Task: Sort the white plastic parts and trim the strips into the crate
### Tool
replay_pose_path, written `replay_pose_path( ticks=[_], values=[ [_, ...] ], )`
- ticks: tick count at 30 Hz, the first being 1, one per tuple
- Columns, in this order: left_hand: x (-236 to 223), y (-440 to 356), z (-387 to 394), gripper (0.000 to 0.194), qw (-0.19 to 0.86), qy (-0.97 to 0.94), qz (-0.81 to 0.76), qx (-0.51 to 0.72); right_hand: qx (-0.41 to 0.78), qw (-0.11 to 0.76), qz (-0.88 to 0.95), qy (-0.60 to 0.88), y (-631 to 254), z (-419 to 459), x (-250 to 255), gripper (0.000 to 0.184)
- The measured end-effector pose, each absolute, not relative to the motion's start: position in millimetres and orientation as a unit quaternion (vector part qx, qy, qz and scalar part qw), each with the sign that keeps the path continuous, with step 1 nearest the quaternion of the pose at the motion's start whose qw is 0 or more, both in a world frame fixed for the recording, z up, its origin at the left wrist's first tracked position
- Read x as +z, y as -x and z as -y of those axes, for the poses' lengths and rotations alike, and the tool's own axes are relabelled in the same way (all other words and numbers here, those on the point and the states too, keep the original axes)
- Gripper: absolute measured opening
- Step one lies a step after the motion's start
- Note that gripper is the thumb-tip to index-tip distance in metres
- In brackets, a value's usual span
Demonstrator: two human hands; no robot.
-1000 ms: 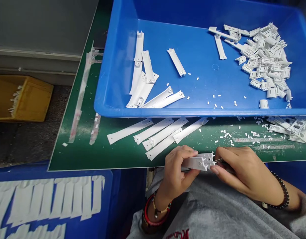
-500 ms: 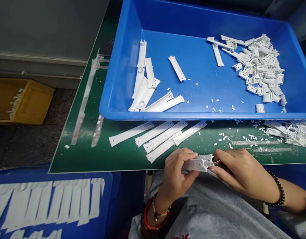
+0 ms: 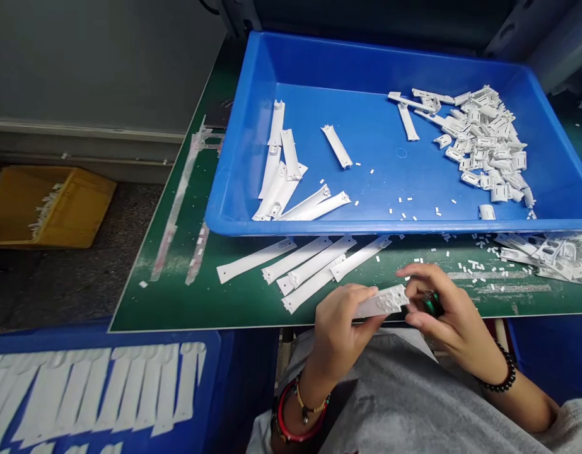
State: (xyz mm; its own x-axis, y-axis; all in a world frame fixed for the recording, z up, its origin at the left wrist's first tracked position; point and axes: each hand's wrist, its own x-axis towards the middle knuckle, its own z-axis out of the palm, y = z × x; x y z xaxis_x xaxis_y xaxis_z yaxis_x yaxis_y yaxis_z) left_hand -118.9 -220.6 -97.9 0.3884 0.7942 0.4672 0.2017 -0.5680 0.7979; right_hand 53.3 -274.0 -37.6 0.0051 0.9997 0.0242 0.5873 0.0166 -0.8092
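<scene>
A long, white, channel-shaped plastic strip [image 3: 383, 301] sits between the hands, at the counter's near edge, its moulded end pointing toward the right hand [image 3: 437, 309]. The left hand [image 3: 340, 325] is closed on the strip's other end, thumb below and fingers above. The right hand is half open, thumb and forefinger spread just beside the moulded end, the other fingers curled around a small green-handled tool [image 3: 431, 304]; its working tip is hard to make out, being mostly hidden.

Beyond the hands, five loose white plastic strips [image 3: 319, 261] lie slanted on the green counter [image 3: 177, 309]. Behind them stands a large blue plastic tray [image 3: 366, 226], with scattered strips at its left and a heap of short white curved pieces [image 3: 492, 148] at its right.
</scene>
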Motion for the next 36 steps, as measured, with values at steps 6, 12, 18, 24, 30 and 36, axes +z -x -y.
replay_pose_path(
  ticks=[6,12,18,24,30,36],
  values=[
    [-95.0,124.9,218.2,0.013,0.385,-0.692,-0.322,0.519,0.335,0.338,0.583,0.659,-66.6,276.7,-39.0,0.027],
    [-100.1,139.2,220.7,0.013,0.354,-0.542,-0.441,0.622,0.219,0.318,0.534,0.752,-79.3,270.6,-49.3,0.032],
    [-96.0,133.7,227.4,0.01,0.405,-0.627,-0.446,0.494,0.138,0.264,0.597,0.745,-76.5,262.8,-58.1,0.04],
    [-92.1,119.1,225.9,0.006,0.422,-0.617,-0.405,0.526,0.091,0.228,0.634,0.733,-78.3,263.9,-60.7,0.04],
    [-104.1,113.2,228.1,0.011,0.389,-0.621,-0.381,0.563,0.126,0.278,0.649,0.697,-55.6,277.0,-34.2,0.03],
    [-106.7,111.3,227.4,0.027,0.351,-0.657,-0.348,0.569,0.172,0.309,0.693,0.628,-25.0,277.9,-21.8,0.03]
  ],
)
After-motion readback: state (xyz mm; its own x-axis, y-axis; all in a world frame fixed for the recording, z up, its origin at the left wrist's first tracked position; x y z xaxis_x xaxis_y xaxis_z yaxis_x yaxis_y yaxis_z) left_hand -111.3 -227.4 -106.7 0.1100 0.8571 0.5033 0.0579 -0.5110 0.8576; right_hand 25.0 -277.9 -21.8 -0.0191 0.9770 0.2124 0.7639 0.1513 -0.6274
